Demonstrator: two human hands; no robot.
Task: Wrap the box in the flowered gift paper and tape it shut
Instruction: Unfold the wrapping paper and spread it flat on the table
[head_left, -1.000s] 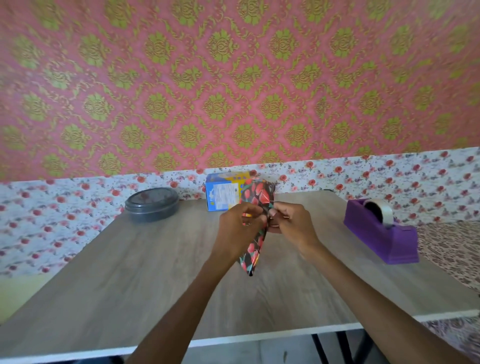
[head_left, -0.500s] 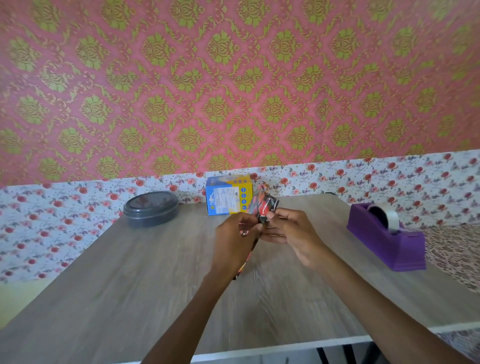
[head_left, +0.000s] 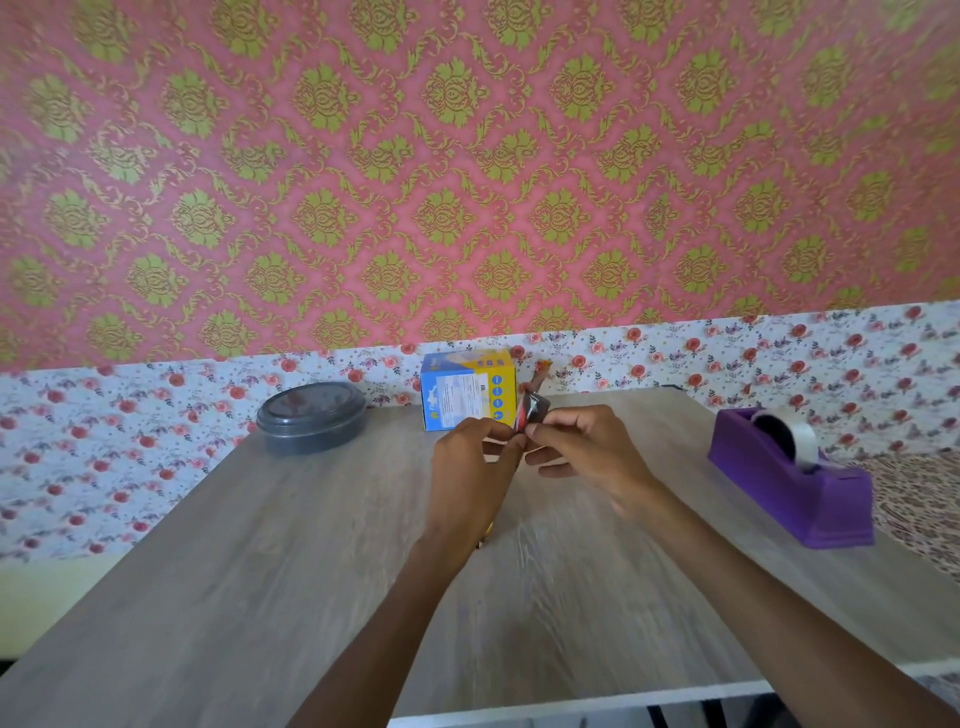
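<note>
In the left middle of the frame, a dark grey round container (head_left: 311, 418) with its lid on stands at the far edge of the counter (head_left: 208, 571). To its right, in the middle of the frame, the blue and yellow box (head_left: 467, 389) stands upright at the same far edge, close to the flowered wall, with no paper on it.

Just below the box, my left hand (head_left: 470, 467) has its fingers curled and pinches the flowered gift paper (head_left: 531, 415), which is dark with red flowers and folded narrow. The top of the paper stands up between my two hands, in front of the right side of the box, and a small tip shows under my left wrist. My right hand (head_left: 587, 452) pinches the same paper with thumb and forefinger, and its other fingers are loose.

At the right of the frame, a purple tape dispenser (head_left: 789, 499) with a tape roll (head_left: 787, 434) sits on the counter, well apart from my hands.
</note>
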